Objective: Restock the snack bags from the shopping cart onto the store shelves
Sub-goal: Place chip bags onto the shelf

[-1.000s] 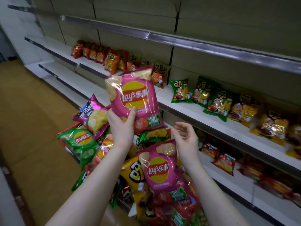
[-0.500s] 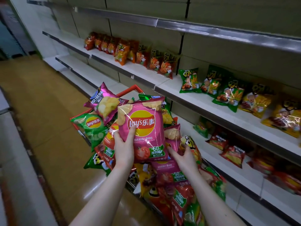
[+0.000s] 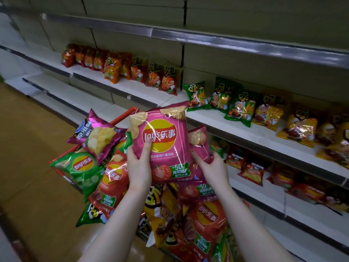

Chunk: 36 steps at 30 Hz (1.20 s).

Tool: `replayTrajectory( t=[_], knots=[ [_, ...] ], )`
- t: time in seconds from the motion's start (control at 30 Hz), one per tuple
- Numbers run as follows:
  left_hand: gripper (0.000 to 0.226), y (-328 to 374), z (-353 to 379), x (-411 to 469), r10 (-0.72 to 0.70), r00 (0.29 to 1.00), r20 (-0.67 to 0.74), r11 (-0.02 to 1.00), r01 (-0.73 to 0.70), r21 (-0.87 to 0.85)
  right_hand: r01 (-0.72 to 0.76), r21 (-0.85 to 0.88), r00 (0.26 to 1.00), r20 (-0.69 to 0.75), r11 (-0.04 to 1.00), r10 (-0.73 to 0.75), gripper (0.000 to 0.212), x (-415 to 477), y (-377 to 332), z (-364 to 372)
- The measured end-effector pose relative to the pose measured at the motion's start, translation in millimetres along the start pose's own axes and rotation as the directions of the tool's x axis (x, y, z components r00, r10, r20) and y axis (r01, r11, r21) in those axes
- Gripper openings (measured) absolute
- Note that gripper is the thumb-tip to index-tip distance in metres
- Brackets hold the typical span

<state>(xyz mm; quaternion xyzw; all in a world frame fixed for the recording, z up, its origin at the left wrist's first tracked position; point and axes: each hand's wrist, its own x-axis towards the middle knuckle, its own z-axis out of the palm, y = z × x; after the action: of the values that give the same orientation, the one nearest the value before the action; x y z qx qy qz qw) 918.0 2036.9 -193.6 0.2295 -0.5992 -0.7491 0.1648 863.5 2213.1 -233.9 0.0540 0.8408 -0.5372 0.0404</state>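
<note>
Head view: left grip (image 3: 138, 164) clutches pink bag (image 3: 166, 148); right grip (image 3: 214, 167) pinches second bag (image 3: 200, 140) behind.

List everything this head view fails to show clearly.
Second pink bag: head view, mostly hidden behind the front Lay's bag.
Shopping cart: head view, buried under bags; only its red rim shows.
Lower-shelf bags: head view, dark and blurred, labels unreadable.

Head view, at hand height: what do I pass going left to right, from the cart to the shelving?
green Lay's bag → left hand → pink Lay's bag in its grip → right hand, pinching a second pink bag → red bags on the lower shelf.
</note>
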Motion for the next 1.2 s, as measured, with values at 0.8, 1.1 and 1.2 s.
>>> replayTrajectory(
  t=[0.8,1.1,1.2],
  knots=[
    [0.043,-16,293,-237,-0.038,0.741,0.671,0.999,0.036,0.018,0.05,0.207,0.55,-0.822,0.977,0.146,0.06,-152,104,-379],
    [0.043,-56,385,-423,-0.109,0.533,0.839,0.993,0.095,0.069,0.053,0.25,0.38,-0.901,0.967,0.212,0.059,-280,187,-515],
    [0.041,-66,417,-470,-0.116,0.457,0.882,0.993,0.075,0.092,0.087,0.272,0.338,-0.913,0.958,0.229,0.051,-315,210,-550]
  ],
)
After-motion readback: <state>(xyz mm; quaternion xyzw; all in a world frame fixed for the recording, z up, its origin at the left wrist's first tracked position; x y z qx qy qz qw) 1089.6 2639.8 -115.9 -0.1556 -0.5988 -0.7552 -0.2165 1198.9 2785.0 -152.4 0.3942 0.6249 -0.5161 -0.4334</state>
